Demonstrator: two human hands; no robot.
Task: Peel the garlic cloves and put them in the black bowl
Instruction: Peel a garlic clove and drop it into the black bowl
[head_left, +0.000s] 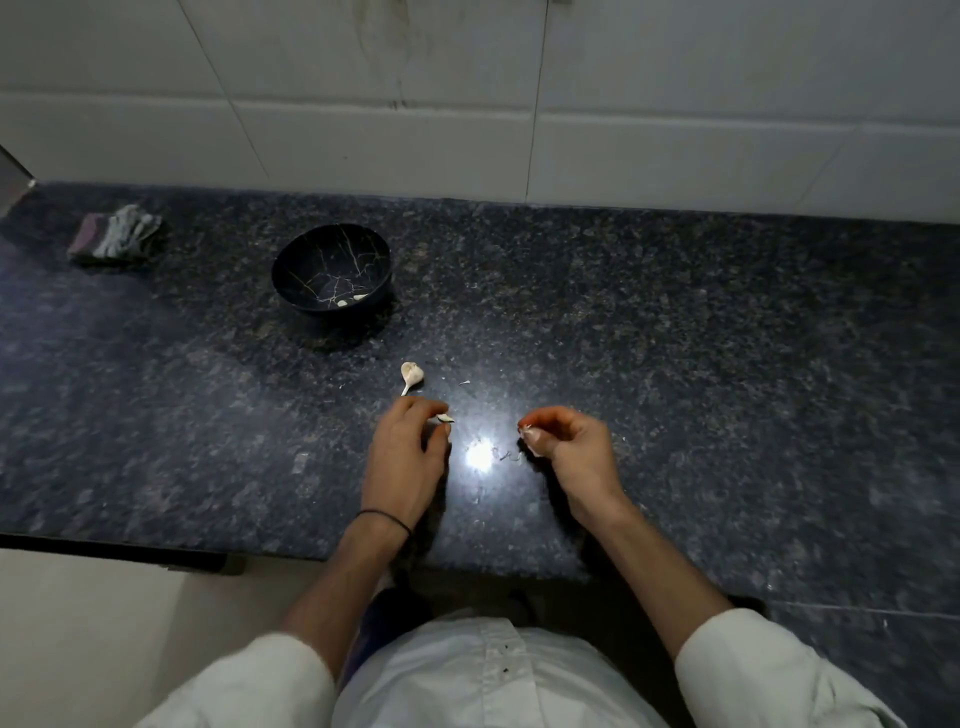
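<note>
Beyond white sleeves (753, 670), left hand (405, 457) pinches a garlic scrap (445, 418); right hand (576, 452) grips a garlic clove (531, 440).

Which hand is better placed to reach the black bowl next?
Left, probably. The left hand, pinching a white garlic bit, is nearer the black bowl on the left; the right hand, gripping a garlic piece, is farther.

Black bowl (311, 254) holds 2 peeled cloves (351, 300) (1 unpeeled clove (412, 374) nearby).
</note>
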